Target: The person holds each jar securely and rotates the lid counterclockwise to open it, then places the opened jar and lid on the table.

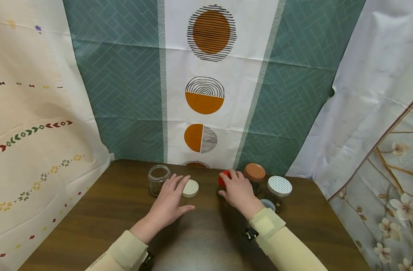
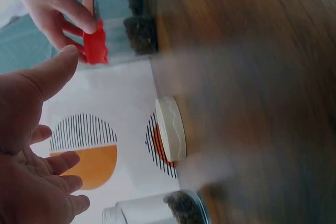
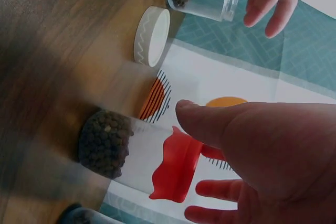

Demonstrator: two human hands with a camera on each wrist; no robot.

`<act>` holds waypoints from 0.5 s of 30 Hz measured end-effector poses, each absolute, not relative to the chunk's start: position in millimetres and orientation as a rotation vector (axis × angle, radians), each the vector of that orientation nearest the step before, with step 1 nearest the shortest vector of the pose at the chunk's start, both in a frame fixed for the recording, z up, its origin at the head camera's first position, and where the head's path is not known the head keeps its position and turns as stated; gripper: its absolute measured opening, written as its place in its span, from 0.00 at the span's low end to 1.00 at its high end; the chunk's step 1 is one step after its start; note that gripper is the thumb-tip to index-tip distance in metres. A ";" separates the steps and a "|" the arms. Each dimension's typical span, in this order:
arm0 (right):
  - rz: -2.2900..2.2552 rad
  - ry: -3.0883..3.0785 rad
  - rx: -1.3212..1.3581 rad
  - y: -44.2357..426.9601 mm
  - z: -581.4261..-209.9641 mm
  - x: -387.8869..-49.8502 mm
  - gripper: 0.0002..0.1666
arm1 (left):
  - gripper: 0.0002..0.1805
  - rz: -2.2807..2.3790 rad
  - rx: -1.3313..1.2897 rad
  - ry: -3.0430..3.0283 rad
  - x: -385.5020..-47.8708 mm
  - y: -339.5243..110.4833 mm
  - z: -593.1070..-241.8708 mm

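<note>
My right hand [image 1: 239,191] is over the red lid [image 3: 177,165] of a clear jar [image 3: 106,142] that stands upright, partly filled with dark, round, peppercorn-like pieces. Its fingers reach around the lid's far side; the thumb is straight, beside the lid. Whether they touch the lid is hard to tell. With fingers spread and holding nothing, my left hand [image 1: 169,203] hovers between a lidless glass jar [image 1: 155,180] of small brown pieces and a cream lid [image 1: 190,188]. In the left wrist view, that cream lid [image 2: 170,128] rests on the table, apart from the hand.
Right of my right hand stand a jar with an orange-brown lid [image 1: 255,172], a jar with a white patterned lid [image 1: 280,185] and a smaller one with a greyish top [image 1: 268,204]. Patterned cloth [image 1: 128,82] hangs behind the brown wooden table [image 1: 206,233].
</note>
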State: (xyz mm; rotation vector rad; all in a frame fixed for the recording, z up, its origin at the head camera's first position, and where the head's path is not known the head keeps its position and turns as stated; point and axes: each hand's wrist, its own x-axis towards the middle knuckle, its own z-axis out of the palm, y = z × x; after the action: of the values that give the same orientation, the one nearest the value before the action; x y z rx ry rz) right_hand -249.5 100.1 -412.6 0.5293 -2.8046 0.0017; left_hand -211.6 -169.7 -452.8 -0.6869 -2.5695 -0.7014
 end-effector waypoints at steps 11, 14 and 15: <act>0.093 -2.835 0.600 98.4 -413.2 -256.3 0.42 | 0.54 -0.739 -0.734 -2.640 -208.2 -158.6 -457.5; 0.071 -2.844 0.602 98.6 -414.5 -256.8 0.41 | 0.53 -0.747 -0.740 -2.648 -207.5 -157.1 -459.3; 0.068 -2.846 0.600 98.8 -415.0 -256.8 0.41 | 0.52 -0.744 -0.739 -2.654 -207.4 -156.9 -459.8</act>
State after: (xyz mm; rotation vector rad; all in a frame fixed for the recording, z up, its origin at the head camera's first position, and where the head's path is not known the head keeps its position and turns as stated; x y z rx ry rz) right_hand -256.8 98.8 -415.0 0.5997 -2.8459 0.0682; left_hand -207.4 -156.9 -459.8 -0.7394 -2.6541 -0.7442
